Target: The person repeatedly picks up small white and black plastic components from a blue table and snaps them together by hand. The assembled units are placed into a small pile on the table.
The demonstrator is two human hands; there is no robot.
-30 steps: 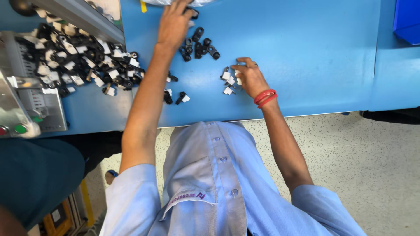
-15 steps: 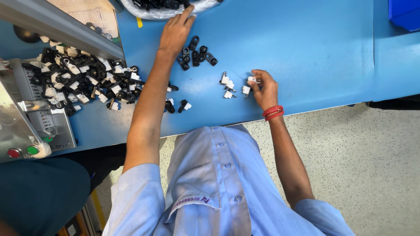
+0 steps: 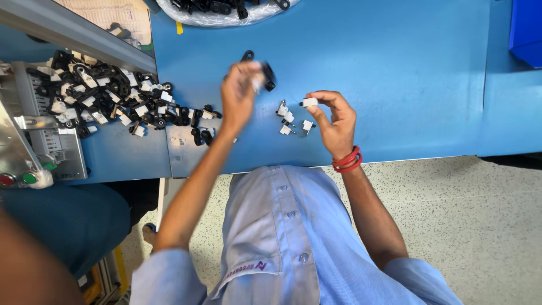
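My left hand is raised over the blue table and is motion-blurred. It grips a small black plastic part; another black piece shows just beyond the fingers. My right hand, with red bands on the wrist, pinches a small white part between thumb and fingers. A few more small white parts lie on the table between my hands.
A heap of black and white parts covers the table's left side. A clear bag of black parts sits at the far edge, a blue bin at far right. A metal machine with red and green buttons stands left, beside another person's dark clothing.
My left hand has drawn back from the bag at the far edge to the middle, now holding a black part. My right hand has lifted a white part off the table.
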